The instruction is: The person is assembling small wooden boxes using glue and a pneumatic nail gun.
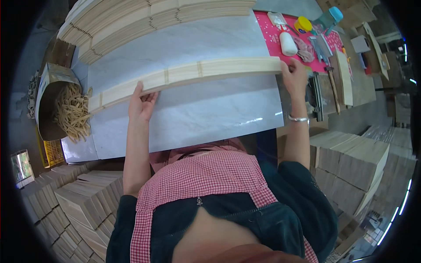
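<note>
A long bundle of pale wooden slats [228, 65] lies across the grey marbled table in front of me, slanting up to the right. Narrow tan bands cross it at several places. My left hand [144, 104] is at its near side, left of the middle, thumb over the top edge and fingers curled below. At the bundle's right end, my right hand [294, 75] closes its fingers on the corner; some fingertips are hidden. Left of the bundle, a cardboard box [46, 103] lies tipped, with tan loops like rubber bands [72, 111] spilling out.
Stacked wooden slats [166, 15] line the table's far side. A pink patterned mat [269, 37] at the far right carries a white bottle [287, 44], a yellow tub [303, 25] and a cloth [305, 49]. Wood stacks [351, 158] stand at both sides of me.
</note>
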{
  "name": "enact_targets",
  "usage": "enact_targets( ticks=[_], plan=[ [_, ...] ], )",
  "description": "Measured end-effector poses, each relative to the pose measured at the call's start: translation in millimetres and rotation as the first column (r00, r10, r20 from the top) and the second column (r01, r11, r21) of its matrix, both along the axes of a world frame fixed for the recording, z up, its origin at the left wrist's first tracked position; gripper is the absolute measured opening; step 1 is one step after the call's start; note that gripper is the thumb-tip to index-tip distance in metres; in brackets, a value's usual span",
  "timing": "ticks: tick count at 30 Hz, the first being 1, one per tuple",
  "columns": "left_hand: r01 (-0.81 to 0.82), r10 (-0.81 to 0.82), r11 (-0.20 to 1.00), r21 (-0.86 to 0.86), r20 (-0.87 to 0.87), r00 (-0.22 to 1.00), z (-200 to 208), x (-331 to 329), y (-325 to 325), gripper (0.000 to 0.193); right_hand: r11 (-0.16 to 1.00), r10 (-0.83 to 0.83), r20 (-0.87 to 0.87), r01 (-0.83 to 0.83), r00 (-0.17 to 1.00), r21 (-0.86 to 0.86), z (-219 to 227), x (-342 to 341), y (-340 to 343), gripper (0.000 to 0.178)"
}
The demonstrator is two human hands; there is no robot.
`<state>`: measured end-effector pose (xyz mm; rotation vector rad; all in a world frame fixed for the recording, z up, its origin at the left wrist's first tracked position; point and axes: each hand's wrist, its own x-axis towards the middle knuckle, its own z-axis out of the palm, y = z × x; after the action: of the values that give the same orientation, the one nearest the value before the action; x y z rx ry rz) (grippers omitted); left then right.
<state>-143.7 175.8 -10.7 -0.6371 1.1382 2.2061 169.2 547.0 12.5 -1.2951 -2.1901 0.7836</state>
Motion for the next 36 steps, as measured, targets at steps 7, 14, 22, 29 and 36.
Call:
enact_targets(
  ticks=[7,14,22,29,36],
  plan=[
    [0.13,-0.13,0.991,-0.013,-0.017,0.991,8,42,-2,0.042,0.91,-0.269,0.468,0.063,0.842,0.409,-37,114,-7,0.053],
    [0.466,-0.465,0.882,-0.071,0.031,0.885,17,37,-49,0.042,0.95,-0.255,0.516,0.114,0.818,0.29,-33,105,16,0.051],
    [-0.071,-0.982,0.187,-0.98,-0.185,-0.043,52,40,-85,0.053,0.94,-0.324,0.527,0.202,0.786,0.276,-27,106,14,0.046],
    [-0.421,-0.961,0.156,-0.893,-0.039,-0.273,56,-8,-78,0.084,0.929,-0.363,0.548,0.244,0.754,0.28,-18,101,-2,0.044],
    [-0.283,-0.961,-0.117,-0.952,0.181,-0.211,42,-28,-76,0.08,0.919,-0.394,0.584,0.323,0.709,0.227,-1,107,27,0.049]
  ],
)
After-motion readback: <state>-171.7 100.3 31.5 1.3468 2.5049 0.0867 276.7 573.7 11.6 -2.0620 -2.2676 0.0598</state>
